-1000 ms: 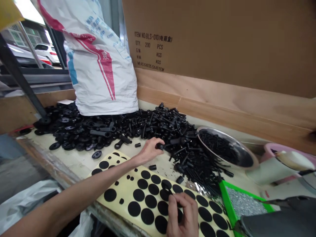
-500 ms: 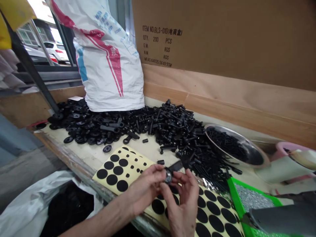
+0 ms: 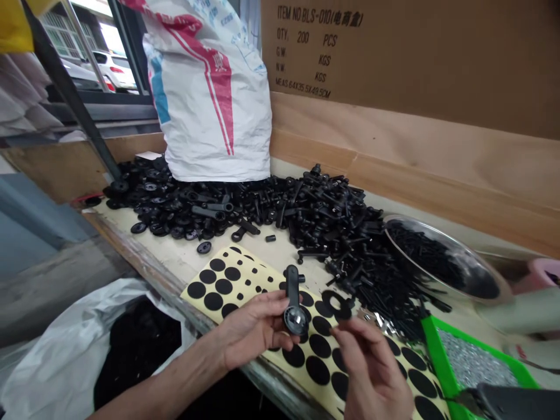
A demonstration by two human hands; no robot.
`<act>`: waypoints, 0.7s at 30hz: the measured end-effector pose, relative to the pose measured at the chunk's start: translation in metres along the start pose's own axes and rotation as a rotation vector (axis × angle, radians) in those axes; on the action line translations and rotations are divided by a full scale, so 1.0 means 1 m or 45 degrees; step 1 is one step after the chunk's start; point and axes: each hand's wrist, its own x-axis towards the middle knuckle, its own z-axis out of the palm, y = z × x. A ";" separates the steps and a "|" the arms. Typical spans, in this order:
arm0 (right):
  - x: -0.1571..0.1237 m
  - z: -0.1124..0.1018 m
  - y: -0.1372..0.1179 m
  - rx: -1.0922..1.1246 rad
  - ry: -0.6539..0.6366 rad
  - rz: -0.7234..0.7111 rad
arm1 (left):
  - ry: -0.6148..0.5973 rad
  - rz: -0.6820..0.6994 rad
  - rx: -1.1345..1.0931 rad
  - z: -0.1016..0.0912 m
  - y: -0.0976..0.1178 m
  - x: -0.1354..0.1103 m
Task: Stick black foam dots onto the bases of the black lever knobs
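Over the black dot sheet (image 3: 262,280), the left hand (image 3: 254,329) is clamping a plastic lever handle (image 3: 293,297) steady, right hand (image 3: 371,373) hovering open.

The person is wearing no sleeves on the arms we are seeing: the bare left forearm (image 3: 175,376) is entering from seven o'clock, the left hand (image 3: 256,329) is showing slim fingers, and the bare right hand (image 3: 371,373) is appearing at five o'clock.

Your head-worn camera looks forward and down across the workbench (image 3: 170,256) from close above, with your left hand (image 3: 254,329) and your right hand (image 3: 371,373) nearest at the bottom and a cardboard carton (image 3: 394,58) farthest at the top.
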 end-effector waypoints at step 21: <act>-0.013 0.019 -0.005 0.087 -0.149 0.539 | 0.057 0.156 0.162 0.001 -0.005 0.002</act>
